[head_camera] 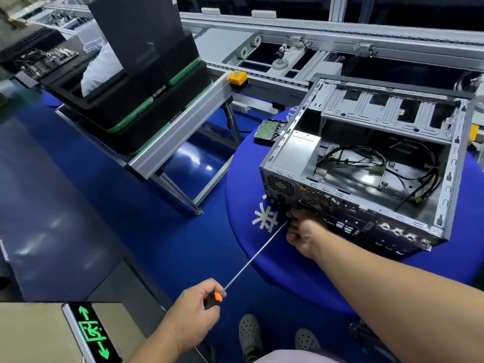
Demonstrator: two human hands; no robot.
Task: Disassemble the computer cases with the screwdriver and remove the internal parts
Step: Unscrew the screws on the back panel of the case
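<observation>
Nearest the viewer, the left hand is closed round the black and orange handle of the screwdriver, fingers curled firmly about the grip. The long steel shaft runs up and to the right from this hand, its tip ending at the right hand.

The right hand sits at the rear panel of the computer case, low on the left corner, below the fan grille. Its fingers are curled around the shaft tip and the point it meets on the panel; whether they pinch a screw cannot be told, since the fingertips are hidden against the panel.

The case lies on its side on the blue round table, open face upward, directly beyond and to the right of the right hand. Inside it, the power supply occupies the corner just above the right hand, with loose black cables spread across the floor further right.

Beyond the case's left corner, a hard drive lies on the table, circuit board up.

Farther left of both hands, black trays with green trim are stacked on an aluminium rack
</observation>
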